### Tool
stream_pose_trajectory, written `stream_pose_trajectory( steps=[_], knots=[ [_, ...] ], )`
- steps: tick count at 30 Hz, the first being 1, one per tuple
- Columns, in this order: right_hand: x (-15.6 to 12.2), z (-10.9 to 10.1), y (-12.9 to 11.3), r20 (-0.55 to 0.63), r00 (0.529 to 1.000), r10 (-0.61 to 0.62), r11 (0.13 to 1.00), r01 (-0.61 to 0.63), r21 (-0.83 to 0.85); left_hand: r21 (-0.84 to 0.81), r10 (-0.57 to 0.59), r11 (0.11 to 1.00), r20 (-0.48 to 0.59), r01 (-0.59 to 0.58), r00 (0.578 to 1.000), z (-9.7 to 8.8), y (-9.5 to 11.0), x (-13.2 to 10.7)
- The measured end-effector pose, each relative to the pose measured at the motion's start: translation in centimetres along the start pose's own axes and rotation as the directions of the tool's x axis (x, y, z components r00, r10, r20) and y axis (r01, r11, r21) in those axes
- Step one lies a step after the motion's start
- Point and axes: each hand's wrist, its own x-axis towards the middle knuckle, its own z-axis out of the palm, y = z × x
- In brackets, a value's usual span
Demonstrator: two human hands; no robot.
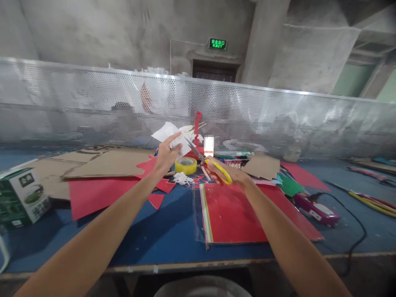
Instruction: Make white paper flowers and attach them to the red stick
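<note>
My left hand (pixel 168 154) pinches a sheet of white paper (pixel 167 132), held up above the table. In my right hand (pixel 213 169) is a pair of scissors (pixel 222 170) with yellow and red handles. Their blades point up and left, with the tips at the paper's right edge; whether they touch it I cannot tell. Below the paper lies a roll of yellow tape (pixel 186 166), and white paper scraps (pixel 183 178) are in front of it. A stack of red paper (pixel 235 214) in a clear sleeve lies under my right forearm.
Cardboard sheets (pixel 108 163) and red paper (pixel 99 194) cover the left side, near a green and white box (pixel 24 196). To the right are a purple power strip (pixel 318 209) with a black cable and more scissors or pliers (pixel 371 199). A perforated metal screen (pixel 253 111) stands behind.
</note>
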Motion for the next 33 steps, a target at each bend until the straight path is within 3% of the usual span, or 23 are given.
stream_pose_trajectory(
  steps=[14, 33],
  knots=[
    [0.5, 1.6, -1.2, -0.019, 1.0, 0.013, 1.0, -0.013, 0.028, 0.037, -0.012, 0.999, 0.015, 0.012, 1.0, 0.3, 1.6, -0.8],
    [0.6, 1.8, -1.2, -0.043, 0.999, 0.034, 0.998, -0.031, 0.063, 0.08, 0.016, 0.997, 0.024, -0.018, 1.0, 0.4, 0.3, -0.5]
  ],
)
